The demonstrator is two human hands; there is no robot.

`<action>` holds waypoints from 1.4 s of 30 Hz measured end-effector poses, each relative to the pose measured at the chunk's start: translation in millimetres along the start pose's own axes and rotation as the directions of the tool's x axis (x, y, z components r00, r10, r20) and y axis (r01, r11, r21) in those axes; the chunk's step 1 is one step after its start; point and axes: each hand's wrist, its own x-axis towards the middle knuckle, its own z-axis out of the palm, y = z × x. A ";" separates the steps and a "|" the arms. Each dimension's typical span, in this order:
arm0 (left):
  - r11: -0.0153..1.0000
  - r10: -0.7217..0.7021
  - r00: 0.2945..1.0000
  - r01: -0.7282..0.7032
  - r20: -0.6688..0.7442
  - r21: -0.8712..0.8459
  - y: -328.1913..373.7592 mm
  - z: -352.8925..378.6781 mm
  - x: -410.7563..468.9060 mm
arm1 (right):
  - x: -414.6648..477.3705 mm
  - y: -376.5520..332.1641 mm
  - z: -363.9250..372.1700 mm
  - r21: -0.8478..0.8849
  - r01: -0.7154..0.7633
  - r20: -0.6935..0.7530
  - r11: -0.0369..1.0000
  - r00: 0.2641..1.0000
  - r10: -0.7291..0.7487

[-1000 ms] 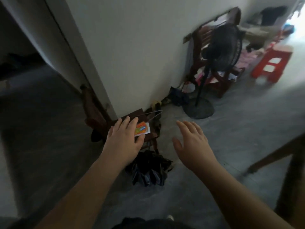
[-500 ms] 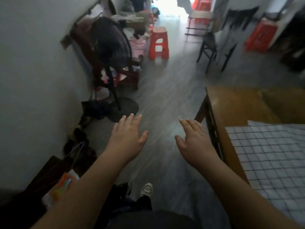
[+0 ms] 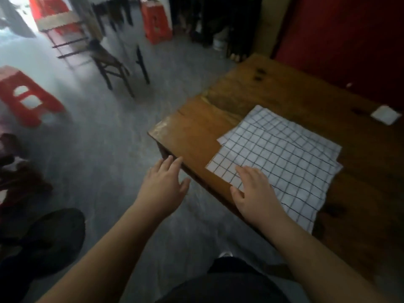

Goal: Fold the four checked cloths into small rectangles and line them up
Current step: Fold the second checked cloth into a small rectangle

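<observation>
Checked cloths [image 3: 290, 154]: white with a dark grid, lying unfolded in a loose stack on the near-left part of a wooden table [image 3: 192, 132], edges offset, several layers visible at the far-left and right sides, exact count not readable. Slightly rumpled along the near edge, none folded small.

Over the stack's near-left corner, right hand [image 3: 255, 193], palm down, fingers straight and close together, thumb out to the side, gripping nothing; touching the top cloth or just above it, hard to tell. Left hand [image 3: 164, 184] beside it, off the cloth, palm down with fingers lightly spread, fingertips at the table's near-left edge, rest of the hand over grey floor [image 3: 98, 149], holding nothing.

Farther back on the table, well apart from the stack, a small white square [image 3: 385, 114]. Behind the table, a red panel [image 3: 349, 40]. Out on the floor, near red stool [image 3: 26, 97] at left, far red stool [image 3: 156, 25] deeper in the room, dark wooden chair [image 3: 111, 60] between them.
</observation>
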 end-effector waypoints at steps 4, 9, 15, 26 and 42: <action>0.983 0.179 0.980 -0.183 0.090 0.033 45.3 19.8 64.3 | 11.7 46.5 -5.7 0.064 -0.167 -0.050 0.984 0.984 0.170; 0.932 0.332 0.916 -0.355 0.226 0.069 99.1 61.1 137.5 | 28.7 106.3 -6.3 0.134 -0.346 -0.062 0.929 0.932 0.357; 0.857 0.410 0.804 -0.501 0.431 0.122 137.7 102.6 188.1 | 35.2 163.6 6.5 0.160 -0.519 0.029 0.840 0.853 0.522; 0.760 0.453 0.653 -0.639 0.607 0.120 91.7 157.9 249.0 | 39.0 145.9 78.3 0.134 -0.703 0.186 0.699 0.710 0.679; 0.619 0.603 0.537 -0.781 0.590 0.078 48.3 152.9 262.2 | 119.1 178.1 67.9 -0.098 -0.716 0.077 0.691 0.687 0.722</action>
